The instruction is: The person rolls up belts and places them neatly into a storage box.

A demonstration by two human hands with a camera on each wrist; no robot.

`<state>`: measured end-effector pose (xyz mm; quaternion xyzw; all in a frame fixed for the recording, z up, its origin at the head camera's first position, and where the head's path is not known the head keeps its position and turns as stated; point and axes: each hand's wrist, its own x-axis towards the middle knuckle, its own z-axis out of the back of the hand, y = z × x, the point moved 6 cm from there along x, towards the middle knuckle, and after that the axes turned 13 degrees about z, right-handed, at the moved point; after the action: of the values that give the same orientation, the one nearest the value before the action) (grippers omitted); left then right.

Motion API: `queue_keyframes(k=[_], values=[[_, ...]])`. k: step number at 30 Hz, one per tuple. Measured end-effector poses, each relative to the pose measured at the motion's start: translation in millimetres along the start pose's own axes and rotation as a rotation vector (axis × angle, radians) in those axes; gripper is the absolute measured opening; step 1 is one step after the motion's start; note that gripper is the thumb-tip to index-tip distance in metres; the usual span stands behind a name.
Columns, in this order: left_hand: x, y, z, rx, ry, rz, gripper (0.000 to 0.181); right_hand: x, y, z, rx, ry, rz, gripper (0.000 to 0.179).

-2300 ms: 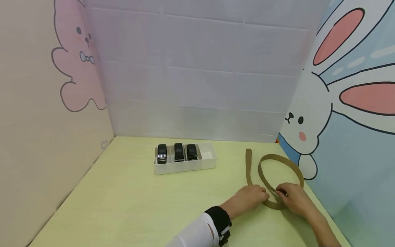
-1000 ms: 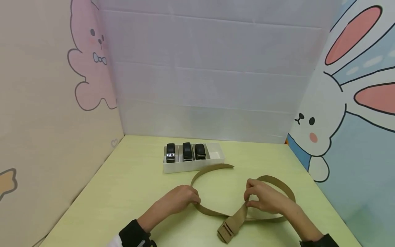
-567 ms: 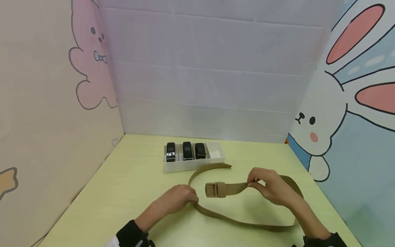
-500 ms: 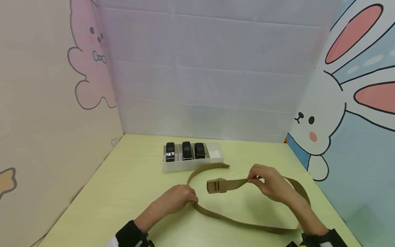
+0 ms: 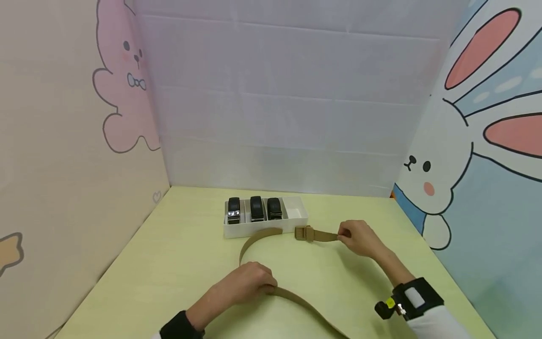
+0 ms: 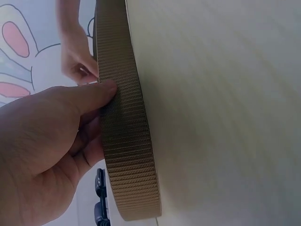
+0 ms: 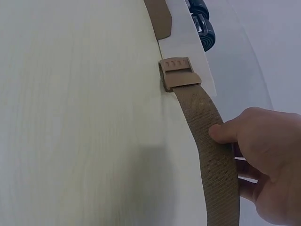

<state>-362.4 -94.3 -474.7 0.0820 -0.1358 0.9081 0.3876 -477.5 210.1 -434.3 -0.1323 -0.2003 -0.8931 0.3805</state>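
A tan webbing belt [image 5: 302, 303] stands on its edge across the table in a wide loop. In the head view my left hand [image 5: 247, 282] pinches the strap at the front left; the left wrist view shows the thumb [image 6: 96, 96] on the ribbed webbing. My right hand [image 5: 360, 238] pinches the strap close behind the buckle [image 5: 304, 233], its thumb [image 7: 225, 133] flat on the webbing in the right wrist view. The buckle faces the belt's free tip [image 5: 275, 231], with a small gap between them. Both lie right in front of the white tray [image 5: 258, 229].
In the divided tray sit several rolled black belts [image 5: 256, 208], one per compartment, and the rightmost compartment [image 5: 294, 208] holds none. A pale wall [image 5: 271, 141] closes off the table's back, and cartoon-printed walls [image 5: 427, 174] flank both sides.
From a bundle at the right, the belt has been spread into a wide loop. My right hand has swung the buckle up and back toward the tray; my left hand has moved left along the strap.
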Motion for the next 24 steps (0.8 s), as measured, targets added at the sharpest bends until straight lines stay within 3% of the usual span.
queue_keyframes(k=[7,9,12,15,18,21,24], values=[[11.4,-12.9,-8.7,-0.028,0.025,0.038,0.017,14.3,2.5,-15.8,-0.044,0.053,0.011,0.007],[12.9,-14.6,-9.3,-0.043,0.023,0.045,0.017,14.1,12.7,-15.5,-0.073,0.062,0.043,0.007],[12.8,-15.3,-9.3,-0.055,0.013,0.053,0.017,10.0,38.8,-14.2,-0.030,0.099,0.104,0.007],[11.6,-13.8,-8.8,-0.069,0.010,0.056,0.015,0.3,74.0,-16.5,0.110,0.223,0.170,0.014],[9.4,-11.5,-7.1,-0.092,0.008,0.053,0.014,-17.8,105.4,-22.2,0.215,0.390,0.186,0.025],[6.9,-8.2,-4.4,-0.109,0.001,0.049,0.014,-39.0,125.2,-27.4,0.218,0.510,0.151,0.022],[4.3,-4.1,-2.8,-0.116,0.011,0.066,0.015,-54.6,133.6,-31.9,0.197,0.559,0.134,0.012]])
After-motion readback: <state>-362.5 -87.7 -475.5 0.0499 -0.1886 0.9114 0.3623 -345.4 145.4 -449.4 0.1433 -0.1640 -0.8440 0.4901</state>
